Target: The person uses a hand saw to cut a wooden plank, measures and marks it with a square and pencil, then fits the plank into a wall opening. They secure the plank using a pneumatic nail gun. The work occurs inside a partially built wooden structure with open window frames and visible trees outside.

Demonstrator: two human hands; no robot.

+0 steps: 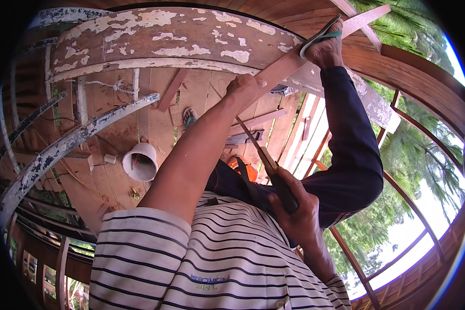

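My left hand (244, 87) is closed on the near end of a reddish-brown board (281, 67), its thumb over the top face. The board lies slanted across a wide beam with peeling paint (191, 39). My right hand (300, 206) grips the dark handle of a handsaw (254, 138). Its narrow blade points up and left, passing under the board's end close to my left hand. The blade shows nearly edge-on, so its teeth cannot be made out. My foot in a flip-flop (323, 39) presses on the board farther along.
A white bucket (141, 161) and an orange bucket (244, 169) stand on the plank floor (108, 134). Loose wood strips (258, 120) lie below the beam. Curved, paint-flaked poles (62, 147) run along the left. A wooden railing frame (411, 201) with trees beyond is on the right.
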